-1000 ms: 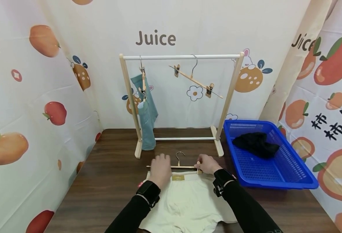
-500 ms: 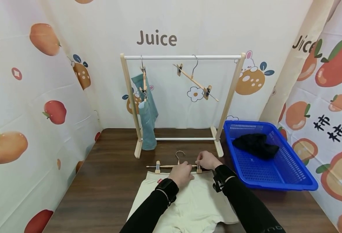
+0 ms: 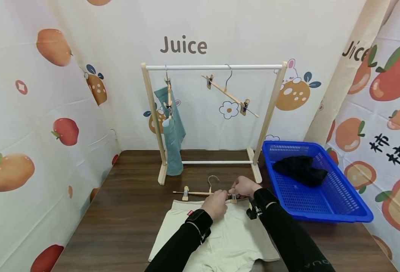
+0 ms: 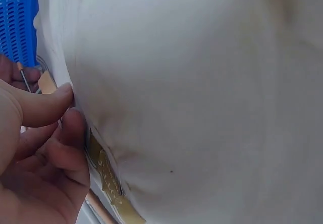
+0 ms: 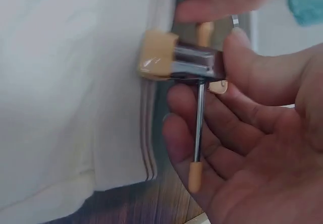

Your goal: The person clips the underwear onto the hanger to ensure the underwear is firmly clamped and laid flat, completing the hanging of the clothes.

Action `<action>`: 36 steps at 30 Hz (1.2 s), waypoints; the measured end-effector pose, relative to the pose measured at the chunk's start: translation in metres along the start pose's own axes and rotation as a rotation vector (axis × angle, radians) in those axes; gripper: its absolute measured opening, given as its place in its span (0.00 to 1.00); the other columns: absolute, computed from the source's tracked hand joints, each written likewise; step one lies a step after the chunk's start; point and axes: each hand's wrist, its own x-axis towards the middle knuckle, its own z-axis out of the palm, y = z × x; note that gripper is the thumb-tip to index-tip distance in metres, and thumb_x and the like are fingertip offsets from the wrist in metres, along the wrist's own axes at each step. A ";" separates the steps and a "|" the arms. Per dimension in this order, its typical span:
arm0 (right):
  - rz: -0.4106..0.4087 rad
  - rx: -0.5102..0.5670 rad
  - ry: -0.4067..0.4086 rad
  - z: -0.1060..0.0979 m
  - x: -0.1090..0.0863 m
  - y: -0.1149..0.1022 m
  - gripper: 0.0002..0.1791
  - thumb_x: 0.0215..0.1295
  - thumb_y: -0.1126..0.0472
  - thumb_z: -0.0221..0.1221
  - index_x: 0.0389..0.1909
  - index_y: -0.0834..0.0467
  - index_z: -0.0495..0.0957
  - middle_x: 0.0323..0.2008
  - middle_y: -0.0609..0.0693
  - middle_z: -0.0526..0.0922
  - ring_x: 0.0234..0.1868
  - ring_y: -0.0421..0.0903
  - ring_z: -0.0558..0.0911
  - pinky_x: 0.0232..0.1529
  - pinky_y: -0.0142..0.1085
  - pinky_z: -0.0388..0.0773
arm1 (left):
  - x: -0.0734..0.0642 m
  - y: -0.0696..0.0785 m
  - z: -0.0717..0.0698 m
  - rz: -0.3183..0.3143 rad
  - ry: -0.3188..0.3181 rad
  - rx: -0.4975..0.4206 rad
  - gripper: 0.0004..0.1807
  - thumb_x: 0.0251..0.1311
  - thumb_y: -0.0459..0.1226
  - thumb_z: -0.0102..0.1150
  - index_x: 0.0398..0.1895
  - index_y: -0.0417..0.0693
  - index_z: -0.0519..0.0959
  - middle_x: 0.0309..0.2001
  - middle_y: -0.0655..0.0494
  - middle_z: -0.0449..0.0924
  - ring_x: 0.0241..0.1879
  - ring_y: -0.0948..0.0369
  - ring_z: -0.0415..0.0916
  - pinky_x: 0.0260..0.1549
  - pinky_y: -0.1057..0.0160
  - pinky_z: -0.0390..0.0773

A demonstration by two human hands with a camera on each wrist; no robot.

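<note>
Cream shorts (image 3: 234, 230) lie flat on the table, waistband toward the rack. Along the waistband lies a wooden clip hanger (image 3: 200, 193) with its hook pointing away. My left hand (image 3: 215, 206) pinches the waistband between thumb and fingers, beside the gold label (image 4: 113, 183) in the left wrist view. My right hand (image 3: 244, 186) pinches the right clip (image 5: 157, 55) by its metal end, thumb above and fingers beneath. This clip's wooden jaws overlap the waistband edge in the right wrist view. The left clip (image 3: 185, 193) sits at the waistband's left part.
Behind stands a wooden rack (image 3: 213, 67) with teal cloth (image 3: 173, 139) on one hanger and a bare clip hanger (image 3: 232, 96). A blue basket (image 3: 315, 204) with a black garment (image 3: 300, 170) stands at the right. Printed curtains surround the dark wooden table (image 3: 118, 211).
My left hand has moved right, from the left clip to the middle of the waistband, uncovering that clip. My right hand stays at the right clip.
</note>
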 end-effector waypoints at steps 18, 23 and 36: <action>-0.169 0.067 0.112 0.004 0.006 0.008 0.10 0.63 0.70 0.65 0.24 0.62 0.76 0.23 0.48 0.75 0.24 0.43 0.71 0.25 0.33 0.65 | -0.002 -0.001 0.005 0.096 0.117 0.039 0.11 0.59 0.34 0.72 0.22 0.51 0.80 0.25 0.63 0.78 0.27 0.64 0.77 0.28 0.64 0.75; -0.192 0.090 0.075 0.005 0.007 0.013 0.08 0.63 0.71 0.63 0.25 0.62 0.77 0.22 0.47 0.75 0.24 0.42 0.73 0.25 0.33 0.67 | -0.002 0.001 0.009 0.086 0.161 0.060 0.11 0.61 0.34 0.71 0.22 0.51 0.82 0.25 0.62 0.79 0.26 0.64 0.78 0.27 0.64 0.75; -0.210 -0.053 0.061 0.001 0.004 0.017 0.08 0.62 0.70 0.66 0.25 0.61 0.78 0.22 0.45 0.77 0.25 0.42 0.73 0.27 0.34 0.71 | -0.008 0.007 0.006 0.020 0.191 0.144 0.06 0.61 0.37 0.71 0.28 0.46 0.84 0.31 0.54 0.82 0.31 0.56 0.83 0.28 0.60 0.81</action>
